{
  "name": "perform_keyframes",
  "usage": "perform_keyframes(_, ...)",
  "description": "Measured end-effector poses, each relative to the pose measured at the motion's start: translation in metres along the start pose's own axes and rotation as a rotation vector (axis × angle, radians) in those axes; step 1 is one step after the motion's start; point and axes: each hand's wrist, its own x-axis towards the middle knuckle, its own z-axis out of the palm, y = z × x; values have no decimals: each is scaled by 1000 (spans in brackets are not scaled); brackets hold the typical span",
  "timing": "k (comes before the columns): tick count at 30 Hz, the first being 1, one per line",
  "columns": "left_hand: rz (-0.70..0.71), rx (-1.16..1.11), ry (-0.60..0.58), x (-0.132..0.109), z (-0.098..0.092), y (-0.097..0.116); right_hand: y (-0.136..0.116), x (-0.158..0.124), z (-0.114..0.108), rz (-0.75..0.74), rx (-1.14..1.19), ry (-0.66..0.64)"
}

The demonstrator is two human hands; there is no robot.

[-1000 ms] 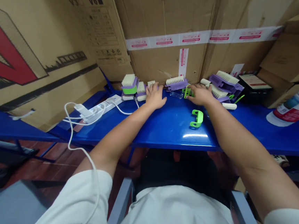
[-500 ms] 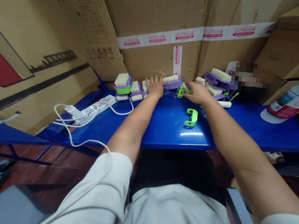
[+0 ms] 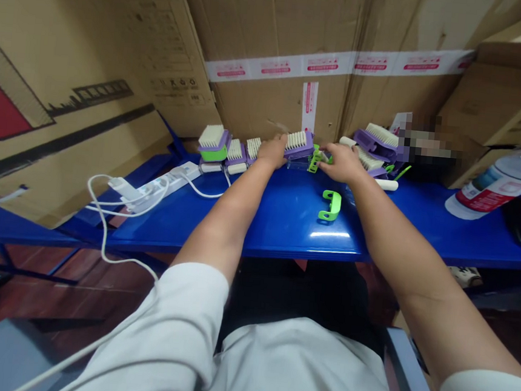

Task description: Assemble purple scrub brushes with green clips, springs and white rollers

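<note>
Two hands meet at the far edge of the blue worktop (image 3: pixel 285 222), close against the wall of cardboard boxes (image 3: pixel 275 32). The left hand (image 3: pixel 272 151) has its fingers curled round the left end of a purple brush (image 3: pixel 299 143), a squat block with a lilac plastic body and a dense bed of short white bristles facing up; it sits at the far middle of the worktop, slightly tilted. Just right of it, the right hand (image 3: pixel 343 162) pinches a small bright green part (image 3: pixel 317 159) between thumb and fingertips, held right against the brush's right end; whether the two touch cannot be told. A loose green handle (image 3: pixel 331 206), D-shaped, lies flat on the worktop nearer the person, below the right wrist. Left of the left hand stand a small purple brush (image 3: pixel 235 152) and a green-and-purple brush (image 3: pixel 213 143), bristles up. Farther left lies a white power strip (image 3: pixel 151 191) with a white cable trailing off the near edge. Right of the right hand is a heap of purple brushes (image 3: pixel 377 143) with a white roller (image 3: pixel 387 184) beside it, and a plastic bottle (image 3: pixel 499 183) lies on its side at the far right.
</note>
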Motion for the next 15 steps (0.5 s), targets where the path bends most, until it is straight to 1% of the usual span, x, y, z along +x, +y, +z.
perform_keyframes(3,31,-27,4,-2,-4,-2,-3,-2,-1,7,-1,-2)
perform_keyframes(5,20,-74,23,-2,-5,-2,-4,-3,-2,10,-2,4)
perform_keyframes(10,16,-127,44,-4,-3,0,-4,-2,0,-4,2,17)
perform_keyframes(12,19,-160,105,-5,-2,0,-2,-1,1,-10,9,15)
perform_keyframes(15,-16,-292,265,-6,-3,-3,-1,0,2,-13,15,9)
